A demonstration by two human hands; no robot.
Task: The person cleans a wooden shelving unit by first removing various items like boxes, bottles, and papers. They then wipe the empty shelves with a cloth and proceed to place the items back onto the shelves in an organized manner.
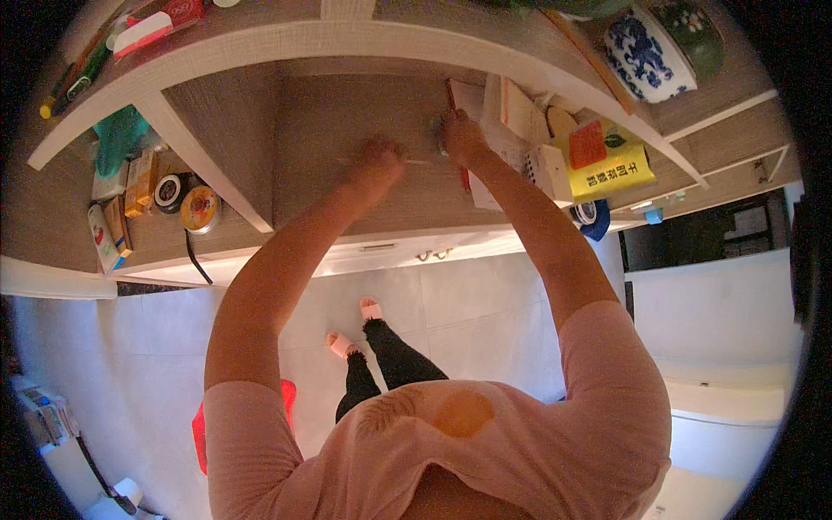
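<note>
Past the pink shirt (555, 451), books and papers (518, 111) crowd the right of the wooden compartment (338, 108) beside the right hand (465, 142), whose fingers, like those of the left hand (380, 165), I cannot tell spread from pinching, so a careless nudge could topple the row.

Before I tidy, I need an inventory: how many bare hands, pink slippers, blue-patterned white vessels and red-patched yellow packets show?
Bare left hand and bare right hand: 2
Pink slip-on slippers: 2
Blue-patterned white rounded vessel: 1
Yellow flat packet with red patch: 1
Total: 6
</note>
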